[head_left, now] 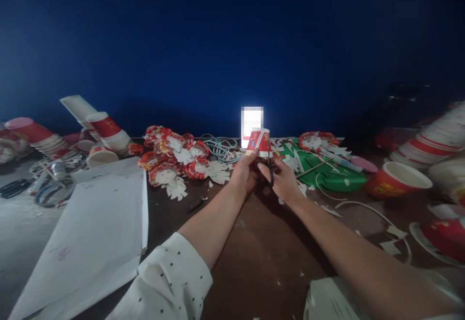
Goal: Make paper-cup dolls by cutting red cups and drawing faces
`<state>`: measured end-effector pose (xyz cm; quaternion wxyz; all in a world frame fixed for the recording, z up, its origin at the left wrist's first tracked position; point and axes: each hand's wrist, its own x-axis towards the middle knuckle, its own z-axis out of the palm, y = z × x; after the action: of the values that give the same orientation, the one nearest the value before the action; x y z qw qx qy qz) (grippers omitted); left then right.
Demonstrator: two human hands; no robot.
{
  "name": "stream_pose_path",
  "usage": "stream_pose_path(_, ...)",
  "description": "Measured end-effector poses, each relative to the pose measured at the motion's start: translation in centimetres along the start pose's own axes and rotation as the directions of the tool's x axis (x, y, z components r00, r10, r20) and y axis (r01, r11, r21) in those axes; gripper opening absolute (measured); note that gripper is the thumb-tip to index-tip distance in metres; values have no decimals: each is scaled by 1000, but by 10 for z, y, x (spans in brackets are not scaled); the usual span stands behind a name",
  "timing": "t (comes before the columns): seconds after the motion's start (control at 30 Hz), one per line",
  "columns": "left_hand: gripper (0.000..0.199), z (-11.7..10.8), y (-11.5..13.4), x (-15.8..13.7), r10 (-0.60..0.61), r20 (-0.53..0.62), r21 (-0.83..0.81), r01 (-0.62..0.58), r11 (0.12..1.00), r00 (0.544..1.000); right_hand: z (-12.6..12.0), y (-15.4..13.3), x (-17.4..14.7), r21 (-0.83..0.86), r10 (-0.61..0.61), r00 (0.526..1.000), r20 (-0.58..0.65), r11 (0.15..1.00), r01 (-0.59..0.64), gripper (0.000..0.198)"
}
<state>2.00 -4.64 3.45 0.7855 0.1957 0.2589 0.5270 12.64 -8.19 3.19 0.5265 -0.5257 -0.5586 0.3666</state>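
A red-and-white paper cup (258,141) is held up over the middle of the table, its side toward me. My left hand (244,172) is closed on it, thumb against its lower left side. In my right hand (285,182) is a pair of scissors (271,173) with dark handles. Their blades point up along the right side of the cup; I cannot tell whether they are parted. Behind the cup a bright screen (252,119) stands upright. To the left lie several cut paper cups (179,150) with red curled strips and white jagged pieces.
A large white board (105,213) covers the left side. Stacked cups (109,131) lean at the back left, with more stacked cups (430,138) at the right. A green sheet (327,177) with paper scraps, a single cup (395,179) and a cable coil (221,146) also lie around.
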Motion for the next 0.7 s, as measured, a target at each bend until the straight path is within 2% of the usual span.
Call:
stream_pose_path(0.13, 20, 3, 2, 1, 16, -116, -76, -25, 997, 993, 4, 8, -2, -56, -40, 997, 70, 997, 44, 32)
stream_pose_path(0.3, 19, 4, 3, 3, 73, -180, -108, -94, 990, 981, 6, 11, -6, -137, -92, 990, 105, 985, 106, 29)
stream_pose_path(0.43, 23, 2, 1, 4, 71, -180, -90, -89, 992, 981, 6, 14, -7, -225, -122, 986, 115, 963, 146, 23)
stream_pose_path(0.6, 20, 5, -2, 3, 64, -198, -109, -86, 990, 978, 6, 16, -5, -147, -104, 990, 91, 982, 117, 24)
stream_pose_path(0.7, 20, 5, -4, 2, 54, -199, -111, -77, 991, 978, 4, 15, -5, -186, -106, 990, 89, 975, 121, 23)
